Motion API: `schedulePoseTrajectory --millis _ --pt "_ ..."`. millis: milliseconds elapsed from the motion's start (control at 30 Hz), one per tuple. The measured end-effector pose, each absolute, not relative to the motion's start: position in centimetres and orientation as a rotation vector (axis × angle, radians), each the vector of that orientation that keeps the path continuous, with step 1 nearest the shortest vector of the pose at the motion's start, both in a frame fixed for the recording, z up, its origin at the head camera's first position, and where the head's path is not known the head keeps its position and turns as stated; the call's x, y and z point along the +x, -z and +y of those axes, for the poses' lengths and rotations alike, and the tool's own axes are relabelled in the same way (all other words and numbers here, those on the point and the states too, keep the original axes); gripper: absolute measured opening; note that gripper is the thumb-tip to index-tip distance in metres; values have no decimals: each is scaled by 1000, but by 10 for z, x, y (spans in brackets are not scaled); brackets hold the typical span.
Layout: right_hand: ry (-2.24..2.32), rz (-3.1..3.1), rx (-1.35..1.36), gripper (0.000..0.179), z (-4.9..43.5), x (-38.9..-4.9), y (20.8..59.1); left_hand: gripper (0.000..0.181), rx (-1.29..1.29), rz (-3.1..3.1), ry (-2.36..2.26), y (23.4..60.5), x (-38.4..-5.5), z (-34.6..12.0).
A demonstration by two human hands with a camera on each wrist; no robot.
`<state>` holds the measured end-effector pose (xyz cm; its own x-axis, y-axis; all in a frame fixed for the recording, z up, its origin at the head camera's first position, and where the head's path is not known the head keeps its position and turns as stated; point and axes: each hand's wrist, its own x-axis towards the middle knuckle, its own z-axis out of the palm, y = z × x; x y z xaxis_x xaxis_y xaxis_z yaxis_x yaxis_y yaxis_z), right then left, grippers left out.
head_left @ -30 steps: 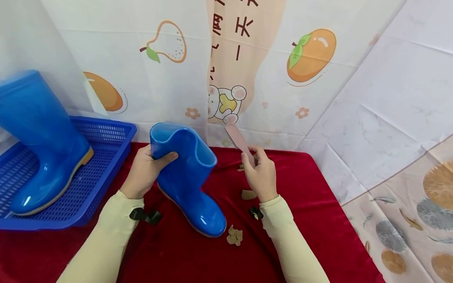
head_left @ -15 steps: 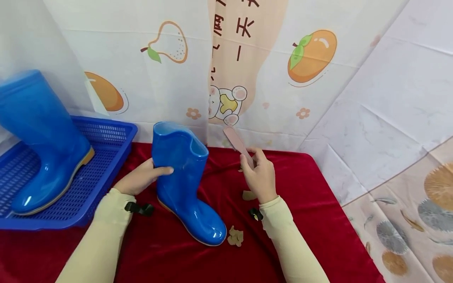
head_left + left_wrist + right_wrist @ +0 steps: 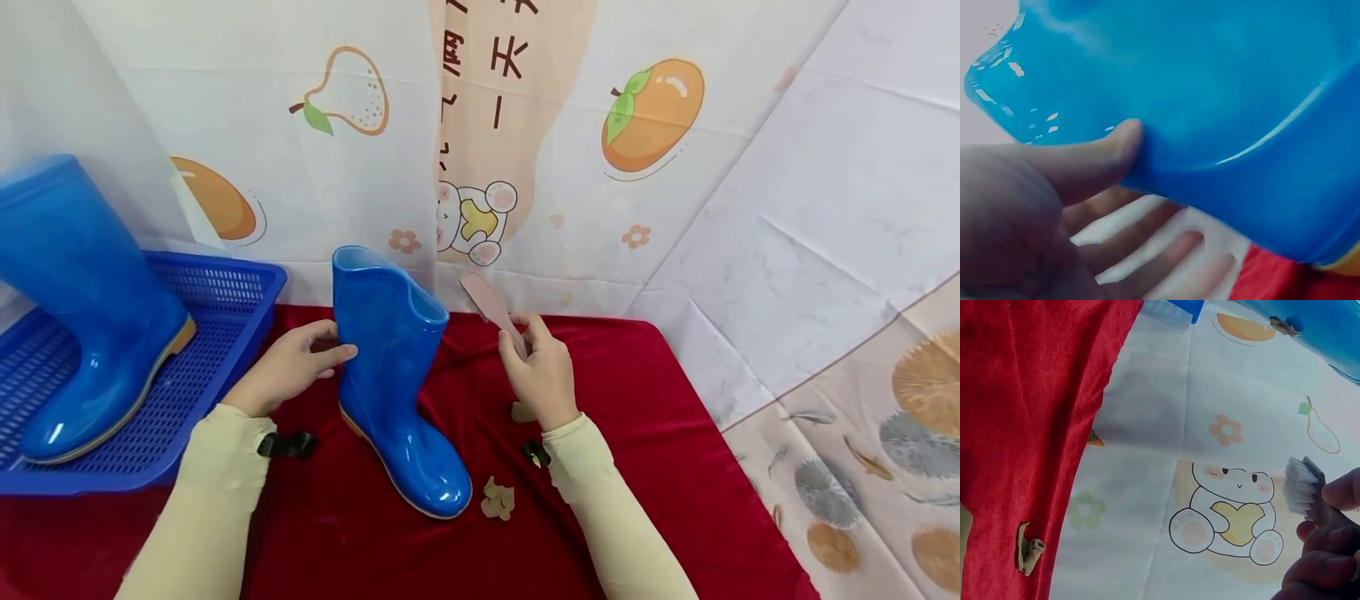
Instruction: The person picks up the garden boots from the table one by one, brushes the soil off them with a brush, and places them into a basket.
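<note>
A glossy blue rain boot (image 3: 390, 358) with a tan sole stands upright on the red cloth in the head view. My left hand (image 3: 296, 362) is at the back of its shaft, thumb on the rubber. In the left wrist view the fingers (image 3: 1141, 244) are spread and fairly straight past the boot's edge, not wrapped round it. My right hand (image 3: 542, 371) grips a pink brush (image 3: 487, 300) by the handle, beside the boot's top. Its white bristles (image 3: 1300, 487) show in the right wrist view. A brownish lump (image 3: 1285, 325) sticks to the boot there.
At left, a second blue boot (image 3: 97, 333) stands in a blue plastic basket (image 3: 258, 292). Tan clay-like pieces (image 3: 497, 499) lie near the boot's toe, with another tan piece (image 3: 522, 412) beside my right wrist. A printed curtain (image 3: 570, 192) hangs behind the red-covered table (image 3: 637, 467).
My left hand has slackened its grip on the boot and drawn back to the left. The boot's squeezed shaft has opened out and it stands straighter. The brush has shifted slightly left.
</note>
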<state>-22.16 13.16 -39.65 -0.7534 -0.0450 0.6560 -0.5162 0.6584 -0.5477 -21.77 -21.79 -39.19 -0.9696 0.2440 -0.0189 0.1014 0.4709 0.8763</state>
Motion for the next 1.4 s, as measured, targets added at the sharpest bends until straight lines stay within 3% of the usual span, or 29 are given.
schedulePoseTrajectory --millis 233,467,700,867,933,1000,1100,1167,1300,1400 --pt "-1031 -2264 411 21 135 -221 396 38 384 2485 -1898 406 -225 -198" --pt "-962 -2256 597 23 133 -223 395 33 426 2441 -2152 418 -234 -185" --pt "-821 -2304 798 28 130 -221 398 44 344 2842 -1378 408 -221 -180" --pt "-780 -2283 846 30 129 -220 397 28 451 2859 -1185 378 -195 -164" --pt "-774 -2283 855 30 129 -219 396 32 527 2785 -1164 370 -187 -158" --pt "-774 -2286 858 30 129 -219 396 47 553 2732 -1149 365 -182 -153" --pt "-775 -2286 879 31 129 -219 397 69 455 2767 -1166 364 -178 -144" --pt "-772 -2275 914 32 129 -219 397 73 361 2834 -1213 365 -177 -136" --pt "-749 -2229 966 33 129 -220 397 62 294 2935 -1306 368 -174 -125" --pt "-729 -2185 931 32 130 -221 397 43 340 2973 -1409 368 -171 -123"
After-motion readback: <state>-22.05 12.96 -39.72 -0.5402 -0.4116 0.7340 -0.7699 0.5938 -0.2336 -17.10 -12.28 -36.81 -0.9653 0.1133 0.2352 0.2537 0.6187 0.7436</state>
